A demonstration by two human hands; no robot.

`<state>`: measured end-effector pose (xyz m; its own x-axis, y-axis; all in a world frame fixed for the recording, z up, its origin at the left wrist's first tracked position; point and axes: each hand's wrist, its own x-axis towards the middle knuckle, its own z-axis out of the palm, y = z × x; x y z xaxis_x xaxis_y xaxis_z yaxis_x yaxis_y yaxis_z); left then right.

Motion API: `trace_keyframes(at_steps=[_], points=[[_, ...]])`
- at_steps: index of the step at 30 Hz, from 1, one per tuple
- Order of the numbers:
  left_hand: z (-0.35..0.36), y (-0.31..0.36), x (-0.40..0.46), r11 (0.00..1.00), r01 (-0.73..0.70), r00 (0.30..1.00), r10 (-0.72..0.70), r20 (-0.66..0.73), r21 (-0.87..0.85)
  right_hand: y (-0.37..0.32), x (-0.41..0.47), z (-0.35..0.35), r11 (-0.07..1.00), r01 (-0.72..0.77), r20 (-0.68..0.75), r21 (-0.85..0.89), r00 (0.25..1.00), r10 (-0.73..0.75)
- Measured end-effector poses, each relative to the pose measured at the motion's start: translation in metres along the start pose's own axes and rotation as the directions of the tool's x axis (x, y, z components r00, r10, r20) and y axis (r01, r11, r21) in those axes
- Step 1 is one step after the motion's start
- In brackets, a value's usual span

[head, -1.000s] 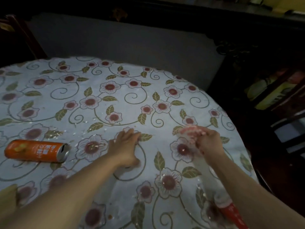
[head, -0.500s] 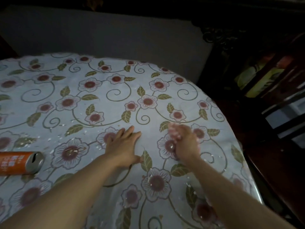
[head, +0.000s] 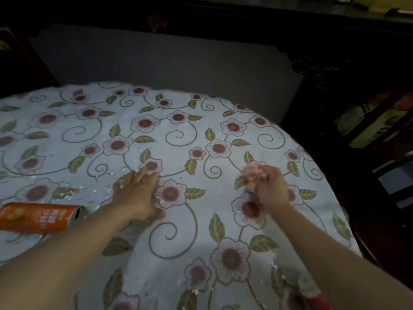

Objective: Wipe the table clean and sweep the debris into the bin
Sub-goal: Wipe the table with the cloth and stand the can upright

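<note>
A round table carries a pale floral cloth. My left hand lies flat on the cloth near the middle, fingers apart and holding nothing. My right hand is closed around a crumpled pink cloth pressed to the table right of centre; the cloth is blurred. Small white crumbs are scattered left of my left hand, and more crumbs lie near the front right edge. No bin is in view.
An orange snack can lies on its side at the left edge, open end towards my left arm. A red object shows at the bottom right. Dark wooden furniture stands to the right, a grey wall behind.
My right hand has slid the pink cloth across the table. My left hand stays flat on the cloth. The view has shifted left, so the can shows more fully again.
</note>
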<state>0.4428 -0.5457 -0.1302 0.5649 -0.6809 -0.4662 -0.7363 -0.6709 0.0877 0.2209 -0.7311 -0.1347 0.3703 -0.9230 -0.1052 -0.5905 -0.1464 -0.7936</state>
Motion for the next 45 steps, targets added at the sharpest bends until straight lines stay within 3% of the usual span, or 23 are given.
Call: trace_keyframes(at_steps=[4,6,8,11,12,14,16,19,21,23,25,28,31,34,36,37,38,39,42,45], points=[[0.007,-0.012,0.01,1.0,-0.006,0.999,0.006,0.039,-0.011,0.02,0.046,0.027,0.929,-0.21,-0.154,-0.305,0.973,0.169],[0.008,-0.014,0.01,1.0,-0.006,0.999,0.007,0.039,-0.029,0.016,0.028,0.061,0.921,-0.108,-0.128,-0.374,0.99,0.064],[0.008,-0.014,0.009,1.0,-0.015,0.999,0.015,0.029,-0.028,0.002,-0.013,0.099,0.902,0.122,0.031,-0.414,0.992,-0.119],[0.008,-0.015,0.008,0.999,-0.034,0.999,0.035,0.03,-0.023,-0.018,-0.071,0.125,0.918,0.375,0.354,-0.127,0.882,-0.311],[0.006,-0.016,0.008,0.998,-0.052,0.998,0.053,0.041,-0.02,-0.023,-0.078,0.124,0.923,0.384,0.428,-0.001,0.835,-0.346],[0.0,-0.027,0.009,0.996,-0.077,0.996,0.078,0.038,-0.036,-0.034,-0.079,0.116,0.906,0.36,0.44,0.224,0.792,-0.423],[-0.009,-0.043,0.015,0.997,-0.052,0.998,0.051,-0.026,-0.061,-0.051,-0.051,0.106,0.893,0.324,0.329,0.313,0.845,-0.422],[-0.018,-0.074,0.027,0.994,0.053,0.995,-0.06,-0.073,-0.099,-0.073,0.022,0.1,0.964,0.197,0.111,0.176,0.97,-0.218],[-0.017,-0.087,0.033,0.99,0.098,0.995,-0.099,-0.011,-0.099,-0.068,0.07,0.107,0.997,0.08,0.008,0.004,0.997,-0.08],[-0.012,-0.093,0.038,0.989,0.111,0.993,-0.107,0.047,-0.094,-0.058,0.093,0.125,0.952,0.081,0.0,-0.296,0.996,-0.085],[-0.01,-0.095,0.041,0.99,0.113,0.993,-0.109,0.053,-0.083,-0.056,0.088,0.146,0.89,0.228,0.078,-0.394,0.973,-0.215],[-0.01,-0.093,0.04,0.992,0.108,0.994,-0.106,0.031,-0.064,-0.058,0.039,0.171,0.841,0.46,0.228,-0.286,0.885,-0.406],[-0.008,-0.093,0.037,0.989,0.107,0.994,-0.106,0.012,-0.102,-0.049,-0.033,0.182,0.709,0.685,0.454,-0.168,0.692,-0.561],[-0.005,-0.095,0.033,0.987,0.077,0.996,-0.083,-0.034,-0.138,-0.032,-0.101,0.183,0.72,0.687,0.607,0.099,0.531,-0.591],[-0.007,-0.099,0.029,0.984,0.056,0.995,-0.07,-0.077,-0.17,-0.034,-0.122,0.174,0.593,0.783,0.647,0.187,0.356,-0.674],[-0.009,-0.103,0.028,0.981,0.059,0.991,-0.08,-0.108,-0.186,-0.039,-0.12,0.171,0.546,0.81,0.626,0.215,0.315,-0.713],[-0.011,-0.109,0.029,0.977,0.076,0.985,-0.105,-0.138,-0.198,-0.049,-0.113,0.165,0.54,0.818,0.601,0.198,0.333,-0.726],[-0.013,-0.116,0.029,0.973,0.107,0.977,-0.141,-0.161,-0.205,-0.064,-0.098,0.16,0.62,0.767,0.515,0.166,0.469,-0.718],[-0.018,-0.144,0.034,0.961,0.192,0.955,-0.23,-0.187,-0.202,-0.099,-0.029,0.164,0.844,0.489,0.356,0.22,0.766,-0.536],[-0.015,-0.164,0.041,0.946,0.238,0.952,-0.272,-0.142,-0.221,-0.112,0.047,0.187,0.939,0.338,0.221,0.059,0.913,-0.343]])
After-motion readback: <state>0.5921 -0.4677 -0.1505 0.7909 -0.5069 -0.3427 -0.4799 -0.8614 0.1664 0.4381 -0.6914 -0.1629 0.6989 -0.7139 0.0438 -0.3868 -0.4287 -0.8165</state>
